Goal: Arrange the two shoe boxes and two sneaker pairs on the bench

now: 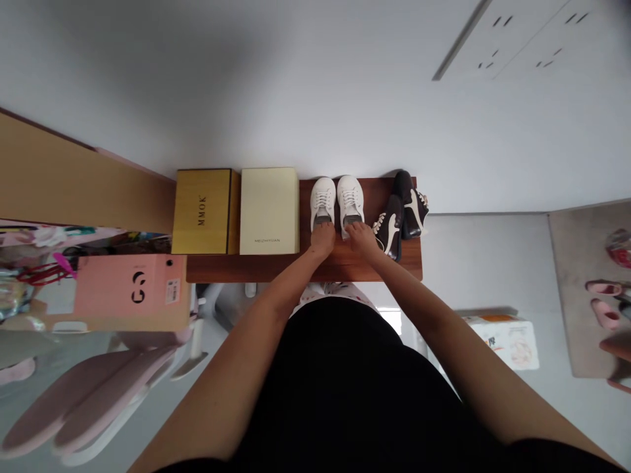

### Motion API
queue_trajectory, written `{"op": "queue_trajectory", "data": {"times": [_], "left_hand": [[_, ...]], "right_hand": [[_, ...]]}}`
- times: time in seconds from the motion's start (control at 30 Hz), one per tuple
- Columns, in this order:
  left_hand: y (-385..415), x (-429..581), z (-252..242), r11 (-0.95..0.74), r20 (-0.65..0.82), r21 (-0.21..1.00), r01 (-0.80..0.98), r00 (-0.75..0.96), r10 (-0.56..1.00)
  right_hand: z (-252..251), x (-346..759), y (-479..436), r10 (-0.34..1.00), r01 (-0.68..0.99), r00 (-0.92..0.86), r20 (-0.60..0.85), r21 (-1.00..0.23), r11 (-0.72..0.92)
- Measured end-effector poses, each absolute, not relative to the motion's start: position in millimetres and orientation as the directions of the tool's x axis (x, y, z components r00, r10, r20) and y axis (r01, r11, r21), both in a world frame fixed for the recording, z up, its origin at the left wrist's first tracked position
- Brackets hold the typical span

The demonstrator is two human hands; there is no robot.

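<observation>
Currently in the left hand (323, 238): grasps the heel of the left white shoe (323, 199), fingers hooked over the collar; thumb hidden, so cannot tell how tightly.
Right hand (361, 236): grasps the heel of the right white shoe (350, 197) in much the same way, just beside the nearer dark shoe (391, 226).
White pair: set side by side near the middle of the wooden worktop (231, 268), toes towards the wall (320, 98), heels towards the wearer of the black top (345, 381); laced in white, grey inside, with a narrow gap between the 2.
Dark pair: placed at the right end of the worktop, slanted, 1 close against the other; trimmed and laced in cream.
Boxes: lined up left of the white pair, 2 in all; first the cream box (269, 203), printed MEIZHIYUAN, then the gold box (200, 211), printed MMOK, at the far left end.
Lower left: shows a pink box (118, 286) among mixed items, above a pink chair (106, 401).
Lower right: shows a white package (515, 345) on the floor, and farther off, 2 pink slippers (605, 314) on a mat (572, 289).
Upper right: bears a pale socket panel (532, 46).
</observation>
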State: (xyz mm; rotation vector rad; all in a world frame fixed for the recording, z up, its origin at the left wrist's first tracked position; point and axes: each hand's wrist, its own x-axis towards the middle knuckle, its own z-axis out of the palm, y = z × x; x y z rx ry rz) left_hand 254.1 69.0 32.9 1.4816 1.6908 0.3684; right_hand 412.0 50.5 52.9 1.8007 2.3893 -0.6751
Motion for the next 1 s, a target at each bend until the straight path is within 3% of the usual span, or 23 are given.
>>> {"op": "queue_trajectory", "data": {"times": [0.2, 0.3, 0.37, 0.5, 0.57, 0.77, 1.0], "left_hand": [[54, 263, 59, 0.107, -0.293, 0.638, 0.762, 0.111, 0.950], [36, 295, 65, -0.030, -0.315, 0.659, 0.752, 0.311, 0.897], [22, 322, 62, -0.060, -0.426, 0.658, 0.751, 0.437, 0.792], [6, 369, 51, -0.138, -0.550, 0.578, 0.804, 0.509, 0.663], [8, 380, 49, -0.197, -0.552, 0.558, 0.806, 0.538, 0.637], [31, 389, 65, -0.368, -0.440, 0.586, 0.722, 0.665, 0.604], [68, 407, 88, -0.450, -0.428, 0.490, 0.747, 0.656, 0.622]], "right_hand": [[53, 485, 8, 0.998, 0.880, -0.016, -0.066, -0.474, -0.017], [44, 545, 6, 0.948, 0.856, 0.317, 0.000, -0.431, -0.286], [36, 579, 14, 0.917, 0.842, 0.395, -0.062, -0.374, -0.388], [24, 610, 35, 0.893, 0.847, 0.283, -0.349, -0.347, -0.404], [24, 610, 40, 0.881, 0.844, 0.231, -0.412, -0.366, -0.392], [40, 605, 31, 0.954, 0.946, 0.117, -0.275, -0.260, -0.192], [60, 606, 35, 0.972, 0.990, 0.072, -0.222, -0.102, -0.097]]}}
